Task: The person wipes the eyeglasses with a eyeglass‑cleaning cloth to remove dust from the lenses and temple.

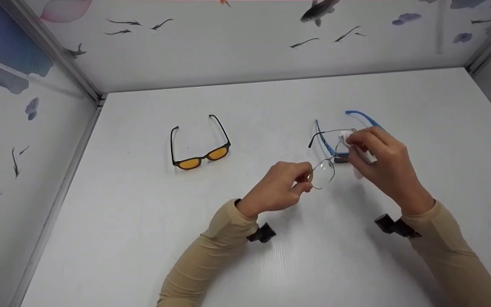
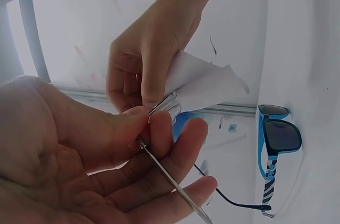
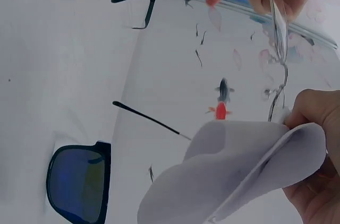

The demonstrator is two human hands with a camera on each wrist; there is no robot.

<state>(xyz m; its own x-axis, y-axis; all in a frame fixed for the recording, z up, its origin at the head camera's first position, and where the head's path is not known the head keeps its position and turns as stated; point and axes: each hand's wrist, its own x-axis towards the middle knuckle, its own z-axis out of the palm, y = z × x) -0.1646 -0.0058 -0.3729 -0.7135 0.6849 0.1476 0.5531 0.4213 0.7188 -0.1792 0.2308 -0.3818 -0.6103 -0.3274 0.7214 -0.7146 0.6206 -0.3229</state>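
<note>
Thin metal-framed eyeglasses (image 1: 325, 171) with clear lenses are held up over the table between both hands. My left hand (image 1: 284, 185) pinches them at one end of the frame between thumb and fingers; a metal temple (image 2: 178, 187) runs down past its fingers in the left wrist view. At the other end, my right hand (image 1: 384, 164) pinches a folded white cloth (image 3: 228, 165) over the far lens, which the cloth hides. A dark-tipped temple (image 3: 146, 117) sticks out beyond the cloth.
Blue sunglasses (image 2: 281, 135) with dark lenses and a striped temple rest on the white table (image 1: 113, 238), partly behind the right hand. Black-framed glasses (image 1: 189, 163) with orange lenses lie to the left, temples spread. Walls with fish prints (image 1: 319, 12) enclose the back and sides.
</note>
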